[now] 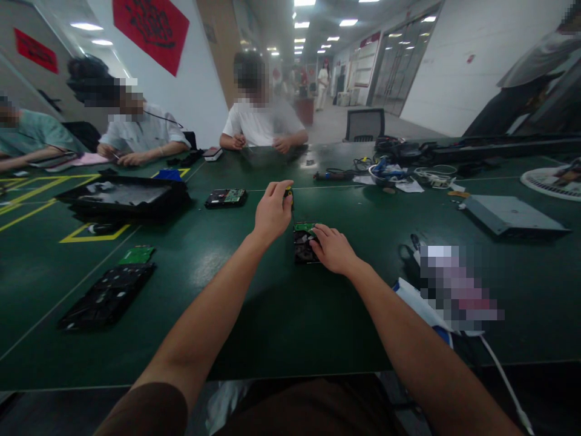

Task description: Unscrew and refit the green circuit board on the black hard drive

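My left hand [273, 212] is closed around a screwdriver [288, 192] with a dark and yellow handle, held upright. Its shaft points down at the far edge of a hard drive [305, 247], where a green circuit board [303, 227] shows. From the right side, my right hand [334, 248] grips this drive, its fingers lying over the board's right end and the drive's edge. The drive rests flat on the green table [267, 315]. Whether the screwdriver's tip sits in a screw is too small to tell.
Left of me lie a black drive body [109, 297] and a loose green board [137, 254]. Farther off are another hard drive [226, 198] and a black tray [127, 197]. On the right are a grey metal case [515, 215], cables [390, 169] and a white-blue packet [422, 306]. People sit opposite.
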A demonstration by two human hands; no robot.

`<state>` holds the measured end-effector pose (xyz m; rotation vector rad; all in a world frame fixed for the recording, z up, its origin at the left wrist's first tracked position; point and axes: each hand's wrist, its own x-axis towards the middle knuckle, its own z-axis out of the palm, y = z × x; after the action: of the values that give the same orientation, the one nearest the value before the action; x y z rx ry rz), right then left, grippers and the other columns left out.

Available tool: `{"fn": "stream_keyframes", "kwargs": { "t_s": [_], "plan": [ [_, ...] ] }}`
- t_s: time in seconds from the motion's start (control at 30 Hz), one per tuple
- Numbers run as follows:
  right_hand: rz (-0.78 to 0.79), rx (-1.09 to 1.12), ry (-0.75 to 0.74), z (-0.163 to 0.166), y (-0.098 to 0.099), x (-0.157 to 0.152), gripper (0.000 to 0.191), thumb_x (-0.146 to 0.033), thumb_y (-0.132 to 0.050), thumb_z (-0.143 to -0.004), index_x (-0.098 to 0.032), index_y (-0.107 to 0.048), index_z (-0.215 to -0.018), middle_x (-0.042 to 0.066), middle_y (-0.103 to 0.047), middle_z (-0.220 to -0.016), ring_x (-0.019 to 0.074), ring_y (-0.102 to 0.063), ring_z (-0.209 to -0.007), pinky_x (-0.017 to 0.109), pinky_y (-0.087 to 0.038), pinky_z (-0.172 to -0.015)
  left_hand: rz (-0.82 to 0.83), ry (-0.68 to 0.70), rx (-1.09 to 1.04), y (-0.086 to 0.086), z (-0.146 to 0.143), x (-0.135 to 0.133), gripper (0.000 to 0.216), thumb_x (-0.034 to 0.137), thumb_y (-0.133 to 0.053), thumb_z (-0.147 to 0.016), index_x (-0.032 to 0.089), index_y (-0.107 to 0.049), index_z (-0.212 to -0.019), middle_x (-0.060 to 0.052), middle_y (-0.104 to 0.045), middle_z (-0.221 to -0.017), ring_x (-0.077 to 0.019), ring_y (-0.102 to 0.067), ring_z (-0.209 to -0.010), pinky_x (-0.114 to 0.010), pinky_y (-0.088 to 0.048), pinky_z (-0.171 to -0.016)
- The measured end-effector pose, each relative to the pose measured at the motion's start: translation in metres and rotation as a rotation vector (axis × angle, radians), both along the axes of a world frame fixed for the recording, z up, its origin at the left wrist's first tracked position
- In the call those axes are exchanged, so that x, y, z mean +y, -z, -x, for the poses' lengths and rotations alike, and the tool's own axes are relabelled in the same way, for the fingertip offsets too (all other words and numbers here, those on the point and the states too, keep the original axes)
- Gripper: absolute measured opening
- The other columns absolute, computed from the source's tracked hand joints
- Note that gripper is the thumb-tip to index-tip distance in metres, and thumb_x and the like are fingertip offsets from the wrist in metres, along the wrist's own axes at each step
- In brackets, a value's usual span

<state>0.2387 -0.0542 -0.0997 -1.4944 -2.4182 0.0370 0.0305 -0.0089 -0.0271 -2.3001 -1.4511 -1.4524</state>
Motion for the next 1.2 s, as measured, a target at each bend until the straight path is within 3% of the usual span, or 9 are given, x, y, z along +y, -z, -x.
{"fn": "stream_keyframes", "kwargs": {
  "t_s": [0.2, 0.37, 0.53, 0.73, 0.93, 1.2],
  "plan": [
    [0.011, 0.004, 0.0, 0.0004, -0.0001, -0.0001, 0.052, -0.045, -0.032, -0.108, -0.017, -0.051, -0.148, 0.012, -0.045, -0.159, 0.0333, -0.053, -0.129, 0.049, -0.044, -0.104, 0.033, -0.036, 0.048, 0.0018, 0.0, 0.0002, 0.035, 0.015, -0.05, -0.099, 0.022, -0.059, -0.132, -0.01, -0.069, -0.128, -0.0262, -0.068, -0.112, -0.042, -0.054, -0.099],
    [0.04, 0.02, 0.004, -0.0001, -0.0019, -0.0007, 0.052, -0.046, -0.033, -0.108, -0.02, -0.049, -0.149, 0.012, -0.044, -0.16, 0.0326, -0.052, -0.132, 0.048, -0.043, -0.105, 0.082, -0.072, 0.022, 0.0051, 0.0002, 0.0022, 0.036, 0.024, -0.062, -0.096, 0.022, -0.052, -0.13, -0.011, -0.073, -0.116, -0.0279, -0.072, -0.099, -0.042, -0.056, -0.088],
    [0.036, 0.015, -0.004, 0.0, -0.0026, -0.0009, 0.051, -0.044, -0.033, -0.108, -0.019, -0.05, -0.149, 0.012, -0.045, -0.159, 0.0321, -0.053, -0.13, 0.047, -0.043, -0.104, 0.089, -0.054, -0.058, 0.0075, 0.0021, 0.0043, 0.037, 0.027, -0.072, -0.091, 0.024, -0.05, -0.12, -0.01, -0.072, -0.111, -0.0263, -0.073, -0.098, -0.041, -0.056, -0.089],
    [0.002, 0.005, -0.001, 0.0009, -0.001, -0.0006, 0.051, -0.043, -0.033, -0.108, -0.016, -0.052, -0.146, 0.012, -0.047, -0.157, 0.0322, -0.054, -0.126, 0.047, -0.044, -0.103, 0.106, -0.019, -0.102, 0.0083, 0.0009, 0.0035, 0.036, 0.02, -0.068, -0.092, 0.025, -0.048, -0.122, -0.009, -0.072, -0.112, -0.0232, -0.073, -0.097, -0.04, -0.056, -0.09],
    [0.016, 0.008, -0.002, 0.0007, -0.001, -0.001, 0.053, -0.045, -0.032, -0.108, -0.016, -0.052, -0.147, 0.013, -0.046, -0.158, 0.0327, -0.053, -0.128, 0.048, -0.044, -0.104, 0.079, -0.045, 0.016, 0.0064, 0.0025, 0.0038, 0.031, 0.022, -0.062, -0.096, 0.022, -0.056, -0.126, -0.012, -0.069, -0.12, -0.0253, -0.069, -0.105, -0.043, -0.055, -0.096],
    [0.034, 0.018, 0.003, 0.0003, -0.0022, -0.0011, 0.054, -0.047, -0.031, -0.108, -0.017, -0.051, -0.148, 0.012, -0.045, -0.159, 0.0331, -0.052, -0.131, 0.049, -0.044, -0.105, -0.014, -0.109, 0.078, 0.0099, 0.006, 0.006, 0.044, 0.013, -0.056, -0.096, 0.023, -0.06, -0.139, -0.013, -0.061, -0.133, -0.0251, -0.063, -0.119, -0.041, -0.053, -0.104]
  ]
}}
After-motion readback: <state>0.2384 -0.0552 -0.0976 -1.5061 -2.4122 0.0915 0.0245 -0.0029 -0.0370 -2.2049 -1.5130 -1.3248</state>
